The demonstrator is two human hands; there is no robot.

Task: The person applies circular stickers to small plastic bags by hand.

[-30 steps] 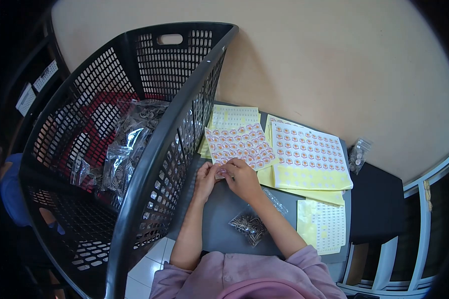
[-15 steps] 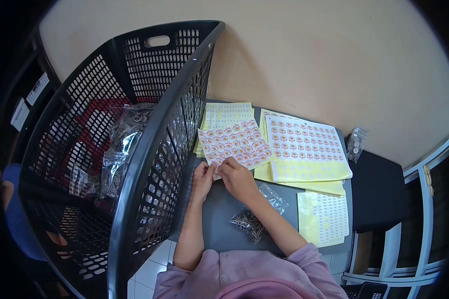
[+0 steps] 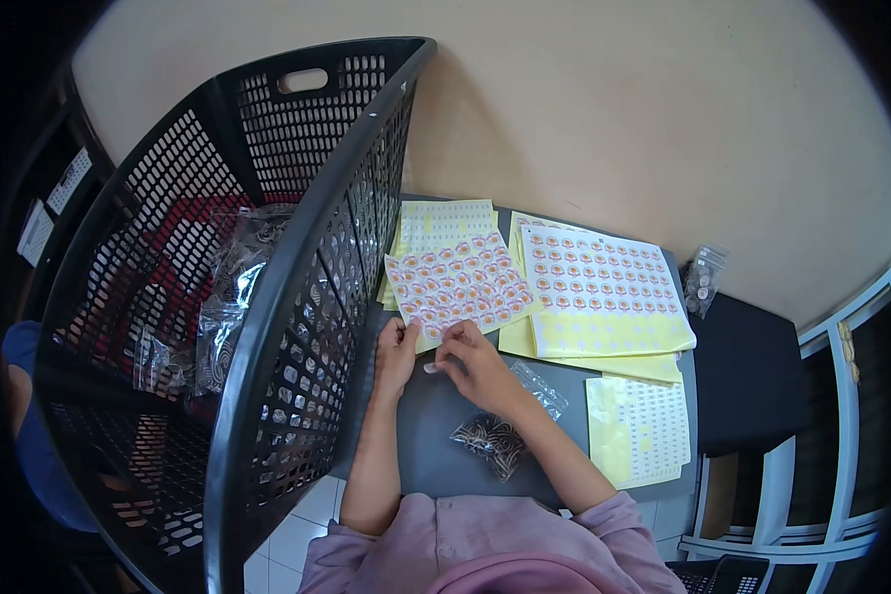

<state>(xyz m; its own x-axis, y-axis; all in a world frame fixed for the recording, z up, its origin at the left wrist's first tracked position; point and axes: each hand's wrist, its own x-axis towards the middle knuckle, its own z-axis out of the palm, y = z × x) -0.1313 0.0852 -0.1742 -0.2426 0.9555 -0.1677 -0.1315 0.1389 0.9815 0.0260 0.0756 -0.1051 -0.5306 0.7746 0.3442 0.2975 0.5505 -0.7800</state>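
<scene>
My left hand (image 3: pixel 396 358) pinches the lower left corner of a sheet of round orange-and-pink stickers (image 3: pixel 457 282). Several rows of stickers show on it, and a strip of bare yellow backing lies along its lower edge. Just right of that edge, my right hand (image 3: pixel 475 371) is closed on a small pale sticker (image 3: pixel 431 367), which pokes out at the fingertips. Under my right forearm lies a clear zip bag (image 3: pixel 492 443) full of dark striped pieces, partly covered by the arm.
A large black plastic basket (image 3: pixel 317 223) with bagged items stands at left. More sticker sheets (image 3: pixel 604 282) are stacked on the grey table (image 3: pixel 421 450), with yellow label sheets (image 3: pixel 639 431) nearer me. Another bag (image 3: pixel 703 282) lies beyond the right edge. Someone's blue sleeve (image 3: pixel 35 436) shows far left.
My right hand has moved slightly right and off the sheet's lower edge, with a small sticker now showing at its fingertips. The left hand still holds the sheet's corner.
</scene>
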